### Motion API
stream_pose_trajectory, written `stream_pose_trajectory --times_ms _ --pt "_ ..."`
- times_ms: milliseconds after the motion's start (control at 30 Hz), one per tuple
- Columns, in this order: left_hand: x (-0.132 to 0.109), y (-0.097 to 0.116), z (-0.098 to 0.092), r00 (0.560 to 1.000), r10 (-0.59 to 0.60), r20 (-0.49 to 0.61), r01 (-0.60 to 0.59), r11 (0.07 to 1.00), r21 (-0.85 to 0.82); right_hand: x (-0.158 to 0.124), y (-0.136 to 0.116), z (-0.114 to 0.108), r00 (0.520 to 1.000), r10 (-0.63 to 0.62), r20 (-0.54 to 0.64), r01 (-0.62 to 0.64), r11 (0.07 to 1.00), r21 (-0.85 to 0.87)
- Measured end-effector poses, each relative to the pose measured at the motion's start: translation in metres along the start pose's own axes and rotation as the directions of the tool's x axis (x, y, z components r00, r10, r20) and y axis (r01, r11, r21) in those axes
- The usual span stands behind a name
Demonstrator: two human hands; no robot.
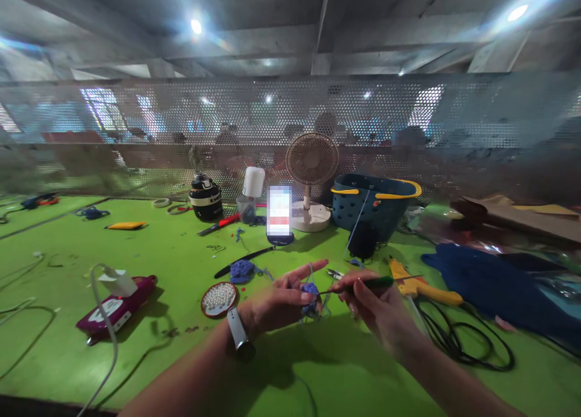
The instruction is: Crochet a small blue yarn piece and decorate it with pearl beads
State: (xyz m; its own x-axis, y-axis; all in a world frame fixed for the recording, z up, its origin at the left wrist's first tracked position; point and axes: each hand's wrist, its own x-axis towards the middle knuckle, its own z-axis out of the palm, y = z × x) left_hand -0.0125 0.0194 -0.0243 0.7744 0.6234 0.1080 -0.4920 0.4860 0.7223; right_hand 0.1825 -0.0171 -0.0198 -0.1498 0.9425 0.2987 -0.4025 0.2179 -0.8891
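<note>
My left hand (276, 301) is closed on a small purple-blue crochet piece (309, 297), with its index finger stretched out and yarn running over it. A watch sits on that wrist. In my right hand (370, 302) is a crochet hook (380, 282) with a dark green handle, and its thin metal shaft reaches to the crochet piece. Whether a loop is on the hook's tip is too small to tell. Left of my left hand lie a purple crocheted lump (242, 270) and a round dish of white beads (219, 299).
Behind my hands stand a phone (279, 214), a fan (312, 160), a dark blue basket (376, 205) and a black jar (205, 199). A yellow glue gun (424, 287) with a coiled black cable lies at right, near blue cloth (490, 290). A maroon power strip (118, 308) is at left.
</note>
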Motion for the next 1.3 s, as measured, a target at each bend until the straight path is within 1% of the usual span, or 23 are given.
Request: stream_pose_trajectory --times_ms 133,367,700,800,933,1000,1100,1167,1300 --pt "0.0 0.0 0.0 1.0 0.014 -0.022 -0.013 1.0 0.013 0.003 0.0 0.001 0.999 -0.004 -0.037 0.005 0.999 0.036" --pt "0.002 0.0 0.002 0.996 0.03 -0.079 -0.028 0.999 0.036 0.002 -0.001 0.002 0.998 0.015 -0.062 -0.013 0.999 0.035" --pt "0.002 0.0 0.002 0.994 0.036 -0.101 -0.028 0.996 0.08 0.002 -0.001 0.002 0.982 0.157 -0.104 -0.146 0.984 0.107" --pt "0.002 0.0 0.004 0.991 0.073 -0.111 -0.062 0.993 0.099 0.003 0.001 0.003 0.974 0.197 -0.111 -0.179 0.972 0.155" --pt "0.003 -0.001 0.005 0.976 0.152 -0.158 -0.128 0.98 0.155 0.003 0.008 0.003 0.977 0.183 -0.11 -0.157 0.966 0.207" --pt "0.003 -0.002 0.007 0.963 0.187 -0.193 -0.149 0.97 0.195 0.002 0.011 0.004 0.982 0.144 -0.12 -0.123 0.978 0.167" --pt "0.005 -0.004 0.01 0.938 0.242 -0.248 -0.181 0.953 0.244 -0.001 0.013 0.005 0.987 0.039 -0.156 -0.037 0.999 0.018" --pt "0.006 -0.006 0.011 0.922 0.275 -0.272 -0.206 0.945 0.255 -0.003 0.013 0.007 0.984 -0.015 -0.177 0.003 0.998 -0.069" --pt "0.007 -0.008 0.011 0.911 0.287 -0.297 -0.211 0.942 0.262 -0.005 0.014 0.006 0.984 -0.037 -0.174 0.011 0.989 -0.145"
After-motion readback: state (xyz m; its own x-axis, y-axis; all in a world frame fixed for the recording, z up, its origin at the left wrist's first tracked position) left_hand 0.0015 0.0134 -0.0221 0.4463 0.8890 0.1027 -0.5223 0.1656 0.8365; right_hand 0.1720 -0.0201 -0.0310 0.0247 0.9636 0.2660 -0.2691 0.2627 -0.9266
